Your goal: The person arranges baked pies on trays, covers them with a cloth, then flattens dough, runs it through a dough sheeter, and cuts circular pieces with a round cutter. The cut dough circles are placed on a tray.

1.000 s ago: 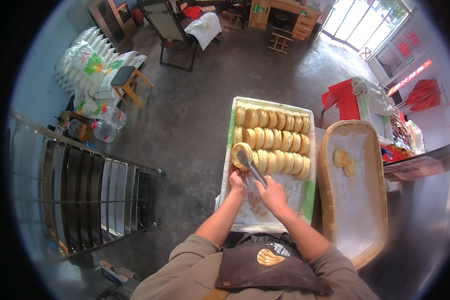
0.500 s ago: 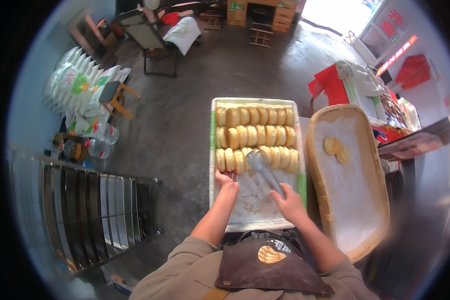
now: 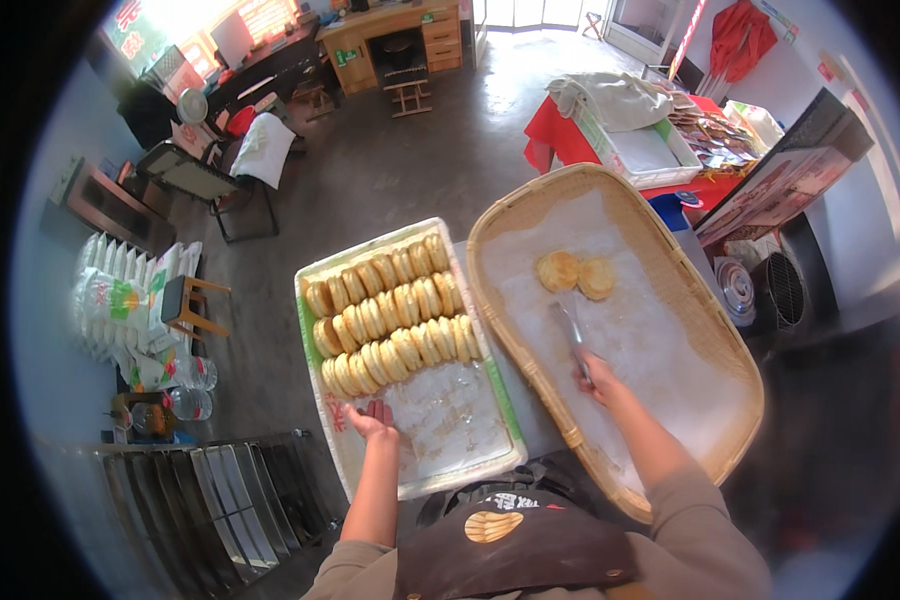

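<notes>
My right hand grips metal tongs over the long woven basket, which is lined with white cloth or paper. The tips of the tongs are at the lower edge of two round golden pastries lying side by side on the lining; whether they pinch one is too small to tell. In a white tray to the left, three rows of similar pastries stand on edge, packed together. Just below the nearest row is my left hand, open, fingers stretched and holding nothing.
At the left, a metal rack, a stool, stacked white sacks and water bottles stand along the wall. A folding chair is farther back. A table with a red cloth holds another white tray at the far right.
The tongs in my right hand have moved from the tray's front row to the pastries in the basket. The view has turned right. My left hand stays by the tray's front row.
</notes>
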### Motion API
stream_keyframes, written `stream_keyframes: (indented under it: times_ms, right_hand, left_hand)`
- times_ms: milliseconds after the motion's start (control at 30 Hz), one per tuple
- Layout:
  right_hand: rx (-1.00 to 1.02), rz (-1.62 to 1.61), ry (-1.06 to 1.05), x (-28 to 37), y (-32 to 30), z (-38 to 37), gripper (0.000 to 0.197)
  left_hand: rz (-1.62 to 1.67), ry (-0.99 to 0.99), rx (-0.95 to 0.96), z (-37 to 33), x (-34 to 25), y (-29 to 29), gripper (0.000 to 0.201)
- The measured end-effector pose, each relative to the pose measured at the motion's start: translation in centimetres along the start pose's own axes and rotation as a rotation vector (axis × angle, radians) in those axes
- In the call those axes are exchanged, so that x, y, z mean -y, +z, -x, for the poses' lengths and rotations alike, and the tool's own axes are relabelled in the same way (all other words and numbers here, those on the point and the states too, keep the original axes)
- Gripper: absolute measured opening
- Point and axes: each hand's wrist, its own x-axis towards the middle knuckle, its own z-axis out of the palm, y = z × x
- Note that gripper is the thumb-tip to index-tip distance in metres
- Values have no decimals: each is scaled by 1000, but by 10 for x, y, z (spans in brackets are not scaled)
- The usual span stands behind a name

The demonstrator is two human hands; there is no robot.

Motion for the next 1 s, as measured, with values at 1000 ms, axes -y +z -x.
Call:
stream_keyframes:
  times_ms: [1000]
  right_hand:
    - [-47,-159,-186,24,-72,69,48]
  left_hand:
    - [-1251,419,1010,254,227,326,71]
